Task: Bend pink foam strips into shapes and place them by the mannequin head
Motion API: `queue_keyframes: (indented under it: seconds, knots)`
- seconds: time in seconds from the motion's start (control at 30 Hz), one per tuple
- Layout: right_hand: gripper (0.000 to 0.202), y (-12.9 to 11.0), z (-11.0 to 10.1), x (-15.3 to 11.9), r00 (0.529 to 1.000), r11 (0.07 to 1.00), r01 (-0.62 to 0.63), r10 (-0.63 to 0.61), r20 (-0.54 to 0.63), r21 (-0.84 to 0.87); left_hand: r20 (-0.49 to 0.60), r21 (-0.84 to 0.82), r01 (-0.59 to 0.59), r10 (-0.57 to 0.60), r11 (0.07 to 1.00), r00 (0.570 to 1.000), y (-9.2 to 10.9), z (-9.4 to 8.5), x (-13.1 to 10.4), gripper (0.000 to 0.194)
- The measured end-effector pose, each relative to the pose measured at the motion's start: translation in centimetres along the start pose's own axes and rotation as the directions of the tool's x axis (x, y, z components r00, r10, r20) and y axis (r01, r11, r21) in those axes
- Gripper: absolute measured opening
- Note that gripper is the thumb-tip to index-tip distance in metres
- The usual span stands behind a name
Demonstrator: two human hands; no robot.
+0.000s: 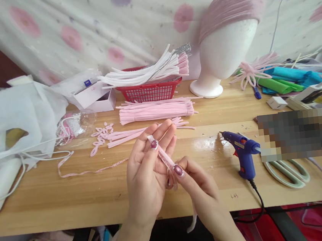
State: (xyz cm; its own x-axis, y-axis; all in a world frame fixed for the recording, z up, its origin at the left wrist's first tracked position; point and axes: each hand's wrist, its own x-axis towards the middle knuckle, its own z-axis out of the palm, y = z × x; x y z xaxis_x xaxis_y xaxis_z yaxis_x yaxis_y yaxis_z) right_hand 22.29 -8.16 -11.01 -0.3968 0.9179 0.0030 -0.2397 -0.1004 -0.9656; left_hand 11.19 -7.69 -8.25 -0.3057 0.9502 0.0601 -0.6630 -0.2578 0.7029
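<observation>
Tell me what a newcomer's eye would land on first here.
Probably the white mannequin head, topped in pink, at the back right of the table. Then the left hand and right hand, front and centre, pinching a pale pink strip. The blue glue gun lies to their right.

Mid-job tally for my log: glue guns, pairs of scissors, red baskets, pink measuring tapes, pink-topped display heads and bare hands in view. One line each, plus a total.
Glue gun: 1
Pair of scissors: 1
Red basket: 1
Pink measuring tape: 1
Pink-topped display head: 1
Bare hands, left hand and right hand: 2
Total: 7
</observation>
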Motion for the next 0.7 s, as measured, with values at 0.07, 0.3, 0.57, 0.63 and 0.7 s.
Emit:
queue_keyframes:
  seconds: [0.07, 0.3, 0.57, 0.63, 0.7]
  knots:
    - [0.031, 0.06, 0.07, 0.24, 0.998, 0.989, -0.059, 0.056, 0.029, 0.138, -0.010, 0.005, -0.001, 0.001, 1.000, 1.000, -0.11, -0.04, 0.10, 0.023]
    - [0.034, 0.37, -0.06, 0.67, 0.969, 0.915, -0.247, 0.233, 0.082, 0.320, -0.008, 0.063, -0.029, 0.030, 0.998, 1.000, -0.17, -0.30, 0.20, 0.021]
    - [0.030, -0.11, -0.16, 0.35, 0.992, 0.982, -0.129, 0.129, 0.006, 0.138, -0.034, 0.115, -0.104, 0.109, 0.988, 0.993, -0.08, -0.02, 0.29, 0.019]
    - [0.029, -0.09, -0.15, 0.31, 0.992, 0.983, -0.127, 0.128, 0.004, 0.132, -0.037, 0.132, -0.118, 0.124, 0.984, 0.992, -0.09, -0.04, 0.40, 0.019]
    - [0.030, -0.01, -0.17, 0.32, 0.991, 0.980, -0.137, 0.136, 0.016, 0.145, -0.028, 0.133, -0.125, 0.130, 0.983, 0.991, -0.10, -0.15, 0.51, 0.019]
